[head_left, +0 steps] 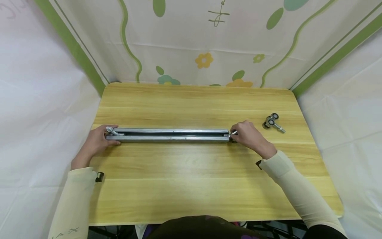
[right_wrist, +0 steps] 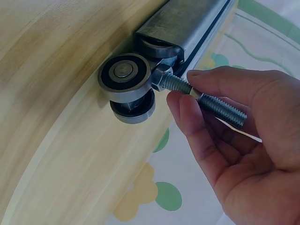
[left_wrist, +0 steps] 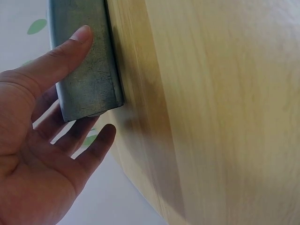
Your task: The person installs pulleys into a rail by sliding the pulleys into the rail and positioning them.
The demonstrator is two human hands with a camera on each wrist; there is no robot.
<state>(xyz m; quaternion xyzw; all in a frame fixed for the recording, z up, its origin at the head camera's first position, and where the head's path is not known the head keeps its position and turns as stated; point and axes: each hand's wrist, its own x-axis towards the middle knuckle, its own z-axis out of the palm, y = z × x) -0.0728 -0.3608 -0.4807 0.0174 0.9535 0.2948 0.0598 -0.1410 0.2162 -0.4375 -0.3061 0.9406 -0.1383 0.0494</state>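
Observation:
A steel channel rail (head_left: 176, 139) lies across the table with its slot facing up. My left hand (head_left: 96, 141) grips the rail's left end, thumb (left_wrist: 70, 54) on the near wall and the other fingers round the far side. A bolt (head_left: 110, 130) sticks up from the slot there. At the opposite end my right hand (head_left: 248, 134) pinches the threaded bolt (right_wrist: 220, 112) of a roller trolley (right_wrist: 124, 75) between thumb and fingers. One wheel of this trolley sits in the rail's mouth; two others are outside, close to the end.
Another roller trolley (head_left: 271, 122) with a threaded bolt lies on the wooden table (head_left: 185, 186), beyond my right hand. A white cloth (head_left: 179, 36) with green and yellow prints rises behind the table, and plain white sheets flank both sides.

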